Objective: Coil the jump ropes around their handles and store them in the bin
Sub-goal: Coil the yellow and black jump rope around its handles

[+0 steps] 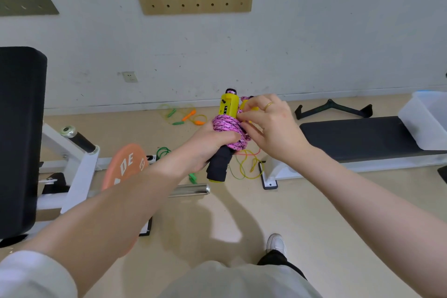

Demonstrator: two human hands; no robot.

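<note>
A pink braided jump rope is coiled around its yellow handles with black foam grips. My left hand grips the handles and the lower coils. My right hand pinches the rope's end at the top of the coil, beside the yellow handle head. On the floor beyond lie a green-and-orange rope and a thin yellow-green rope, both loose. A clear plastic bin stands on the black bench at the far right.
A flat black bench on a white frame runs to the right. At the left are a black padded seat, a white rack, an orange weight plate on a chrome bar. A black cable-handle bar lies by the wall.
</note>
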